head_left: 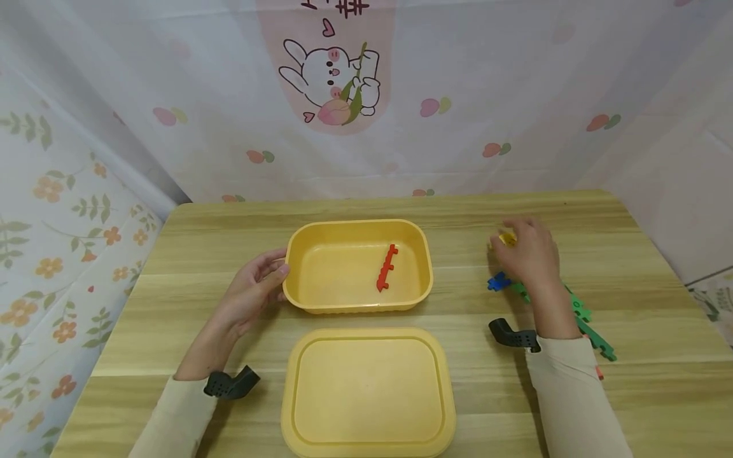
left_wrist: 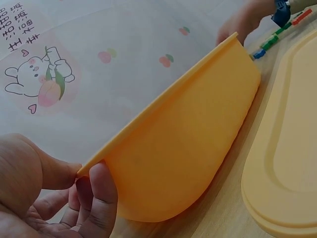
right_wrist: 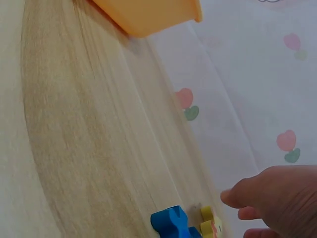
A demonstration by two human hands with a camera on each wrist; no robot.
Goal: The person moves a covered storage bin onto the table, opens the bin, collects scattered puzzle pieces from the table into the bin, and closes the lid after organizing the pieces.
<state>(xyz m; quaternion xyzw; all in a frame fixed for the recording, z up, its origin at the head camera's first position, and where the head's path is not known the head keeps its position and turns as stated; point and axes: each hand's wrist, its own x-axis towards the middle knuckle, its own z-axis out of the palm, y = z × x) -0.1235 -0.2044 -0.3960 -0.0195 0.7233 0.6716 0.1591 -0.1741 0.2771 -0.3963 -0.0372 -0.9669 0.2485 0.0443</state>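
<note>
The left hand's grip is a pinch, thumb and fingers on the rim of the box at its left end; the right hand bends over the yellow piece, and I cannot tell whether its grip has hold of it. That piece, to the right of the box, is small, thick and lobed, partly covered by the hand. The box is smooth yellow plastic, oblong with rounded corners and a thin lip. Inside, toward its right end, slants a red strip, slim, with small knobs along one edge. Near the yellow piece is the blue piece, shiny and notched; green strips lie partly under the right forearm. The lid, flat with a grooved border, lies before the box on the wood-grain worktop.
</note>
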